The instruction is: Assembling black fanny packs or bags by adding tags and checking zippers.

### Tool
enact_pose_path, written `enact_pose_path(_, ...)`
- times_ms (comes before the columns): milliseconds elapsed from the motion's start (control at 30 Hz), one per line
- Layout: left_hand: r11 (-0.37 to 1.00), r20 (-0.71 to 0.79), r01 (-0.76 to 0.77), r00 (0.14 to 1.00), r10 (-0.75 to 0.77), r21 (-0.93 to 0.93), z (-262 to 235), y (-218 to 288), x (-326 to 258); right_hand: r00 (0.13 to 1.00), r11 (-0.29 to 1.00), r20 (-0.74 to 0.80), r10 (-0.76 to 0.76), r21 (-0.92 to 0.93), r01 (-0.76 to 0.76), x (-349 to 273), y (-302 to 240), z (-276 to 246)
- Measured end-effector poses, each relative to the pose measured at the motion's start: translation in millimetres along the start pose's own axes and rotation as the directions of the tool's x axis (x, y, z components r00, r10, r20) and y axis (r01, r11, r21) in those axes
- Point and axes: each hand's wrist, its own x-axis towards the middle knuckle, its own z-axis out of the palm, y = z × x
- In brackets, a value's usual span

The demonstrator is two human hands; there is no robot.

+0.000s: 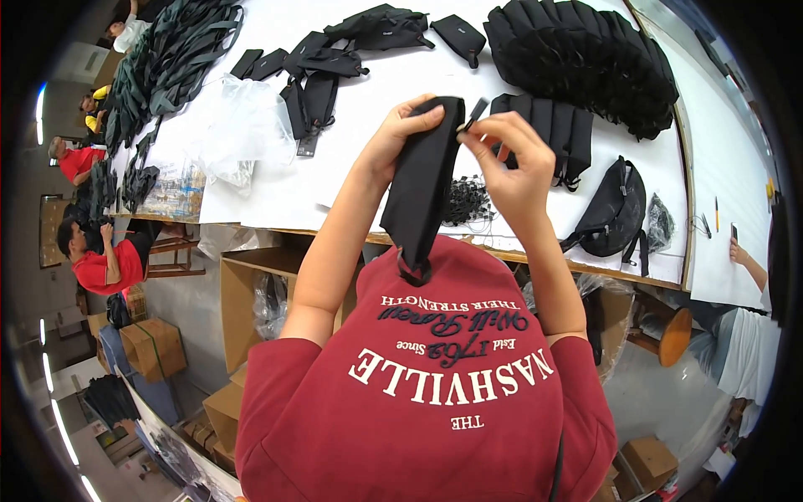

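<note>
Your left hand [403, 132] is closed on the upper part of a black pouch [416, 186], thumb flat on the face, the other fingers mostly hidden behind it. The pouch is held lengthwise and tilted, over the near edge of the counter [445, 79], its looped lower end in front of your red shirt [427, 452].

Your right hand [517, 163] is just beside the pouch's upper edge; thumb and forefinger are pinched together on a short black strip [478, 110]. Whether that strip is joined to the pouch, you cannot tell from this view.

Near the counter's near edge you have a pile of small black parts [470, 201]. Toward the near right corner lie a black bag with a strap [613, 209] and, just beside it, a clear packet [661, 224]. A fanned row of black pouches [577, 63] occupies the far right; a heap of dark straps [171, 63] lies at the far left.
</note>
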Motion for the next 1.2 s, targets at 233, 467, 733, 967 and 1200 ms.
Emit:
enact_pose_path(233,0.986,-0.107,-0.038,0.994,0.020,-0.163,-22,3,14,0.936,0.978,0.352,0.025,0.183,-0.095,-37,-26,9)
enact_pose_path(467,0.964,-0.158,-0.038,0.987,-0.005,-0.264,-38,0,21,0.951,0.985,0.299,-0.071,0.174,0.019,-47,-20,12)
enact_pose_path(733,0.964,-0.208,-0.007,0.977,-0.051,-0.266,-40,-5,19,0.951,0.982,0.308,-0.021,0.186,-0.039,-47,-20,9)
enact_pose_path(967,0.953,-0.237,0.004,0.968,-0.080,-0.303,-40,-8,21,0.947,0.966,0.306,0.102,0.196,-0.167,-49,-19,4)
enact_pose_path(1200,0.929,-0.174,0.061,0.976,-0.132,-0.364,-44,-15,19,0.934,0.950,0.311,0.176,0.194,-0.243,-41,-16,0)
